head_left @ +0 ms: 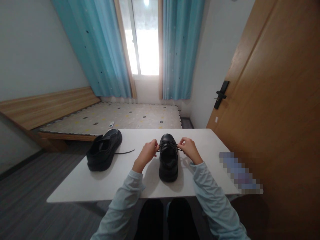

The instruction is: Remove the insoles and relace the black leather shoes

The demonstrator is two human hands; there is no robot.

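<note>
A black shoe [168, 166] stands upright on the white table, its toe pointing away from me and its heel toward me. Black laces [168, 144] cross over its upper. On the shoe's left side, my left hand [150, 150] pinches a lace between thumb and fingers. Opposite it, my right hand [187, 147] pinches lace on the right side. Both hands are close beside the shoe's front half. Another black shoe [103, 151] rests at the table's left, a loose lace [125, 152] trailing from it to the right.
The white table [200, 140] extends in front of my legs. A pixelated bluish item [238, 171] lies at its right edge. Beyond the table is a bed [140, 115] with a small white device [111, 124] on it. A wooden door [270, 100] stands on the right.
</note>
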